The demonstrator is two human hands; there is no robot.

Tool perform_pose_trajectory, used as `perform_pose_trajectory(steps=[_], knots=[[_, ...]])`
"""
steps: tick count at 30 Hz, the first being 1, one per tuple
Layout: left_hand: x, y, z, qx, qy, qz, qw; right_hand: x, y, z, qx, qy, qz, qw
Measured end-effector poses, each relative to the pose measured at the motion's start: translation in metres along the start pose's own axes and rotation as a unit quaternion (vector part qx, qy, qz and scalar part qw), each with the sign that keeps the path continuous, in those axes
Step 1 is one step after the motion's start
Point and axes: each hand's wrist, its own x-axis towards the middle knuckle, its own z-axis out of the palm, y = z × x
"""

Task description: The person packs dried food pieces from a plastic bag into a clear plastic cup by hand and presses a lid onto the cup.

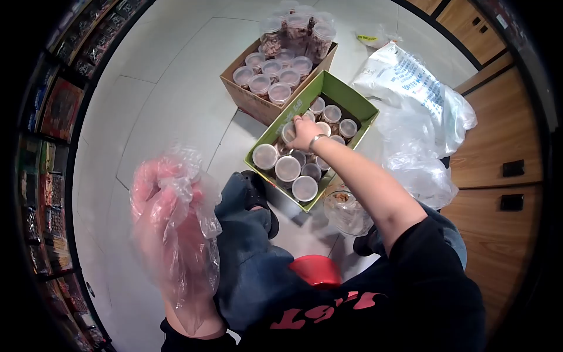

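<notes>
My right hand (305, 134), bare and with a bracelet at the wrist, reaches into a green cardboard box (352, 101). Its fingers are closed around a clear plastic jar (288, 132) with a translucent lid. Several similar lidded jars (287, 169) stand around it in the box. At the left, my left hand (167, 190) is raised inside a loose, clear plastic glove (196, 234). Its fingers look bent, but the crinkled plastic blurs them, so whether they hold anything is unclear.
Behind the green box stands a brown carton (252, 102) with several filled jars. White plastic bags (410, 135) lie at the right beside wooden cabinets (498, 135). A clear container (346, 211) and a red bowl (316, 270) sit near my legs. Stocked shelves (53, 193) line the left.
</notes>
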Motion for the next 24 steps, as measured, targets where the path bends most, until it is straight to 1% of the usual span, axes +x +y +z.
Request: perform_pose_trajectory(steps=[1, 2, 4, 5, 6, 8, 9, 10, 12, 14, 16, 17, 18, 19, 20, 21, 22, 23, 24], knots=[[-0.001, 0.0, 0.002, -0.004, 0.018, -0.003, 1.0, 0.006, -0.001, 0.012, 0.014, 0.006, 0.002, 1.0], [-0.001, 0.0, 0.003, -0.002, 0.017, -0.006, 1.0, 0.011, 0.0, 0.021, 0.023, -0.001, -0.026, 0.999], [0.0, 0.0, 0.004, -0.014, -0.004, -0.005, 1.0, 0.01, -0.003, 0.026, 0.01, -0.009, -0.04, 0.999], [-0.001, 0.001, 0.004, -0.014, -0.007, -0.008, 1.0, 0.011, 0.001, 0.022, 0.032, -0.068, -0.042, 0.996], [-0.001, 0.001, 0.004, -0.018, -0.011, -0.009, 1.0, 0.007, 0.004, 0.019, 0.033, -0.066, -0.038, 0.997], [-0.003, 0.004, 0.008, -0.025, -0.022, -0.01, 0.999, -0.003, 0.015, 0.006, 0.086, -0.062, -0.056, 0.993], [-0.006, 0.005, 0.013, -0.014, 0.001, -0.006, 1.0, -0.011, 0.023, -0.006, 0.04, -0.08, -0.078, 0.993], [-0.008, 0.006, 0.017, -0.002, 0.022, -0.003, 1.0, -0.028, 0.027, -0.027, -0.014, -0.068, -0.085, 0.994], [-0.01, 0.003, 0.014, -0.026, -0.017, -0.017, 0.999, -0.076, 0.031, -0.078, -0.065, -0.107, -0.085, 0.988], [-0.012, -0.002, 0.011, -0.052, -0.063, -0.037, 0.996, -0.134, 0.046, -0.111, -0.117, -0.105, -0.056, 0.986], [-0.013, -0.007, 0.011, -0.054, -0.117, -0.029, 0.991, -0.215, 0.056, -0.142, -0.05, -0.056, -0.081, 0.994], [-0.015, -0.005, 0.01, -0.062, -0.14, -0.034, 0.988, -0.261, 0.06, -0.15, 0.046, -0.013, -0.087, 0.995], [-0.015, -0.011, 0.009, -0.031, -0.148, -0.009, 0.988, -0.306, 0.067, -0.15, 0.138, 0.033, -0.094, 0.985], [-0.017, -0.015, 0.013, 0.0, -0.153, 0.017, 0.988, -0.355, 0.075, -0.144, 0.217, 0.084, -0.045, 0.972], [-0.023, -0.016, 0.02, -0.007, -0.172, 0.013, 0.985, -0.406, 0.081, -0.128, 0.284, 0.19, 0.043, 0.939], [-0.027, -0.015, 0.028, 0.0, -0.146, 0.025, 0.989, -0.447, 0.091, -0.097, 0.293, 0.396, 0.031, 0.87], [-0.031, -0.015, 0.035, 0.009, -0.121, 0.037, 0.992, -0.491, 0.086, -0.069, 0.304, 0.436, 0.178, 0.828], [-0.033, -0.018, 0.039, 0.008, -0.141, 0.03, 0.99, -0.53, 0.083, -0.036, 0.351, 0.432, 0.272, 0.785], [-0.037, -0.018, 0.036, 0.04, -0.14, 0.046, 0.988, -0.58, 0.078, 0.015, 0.303, 0.403, 0.364, 0.783]])
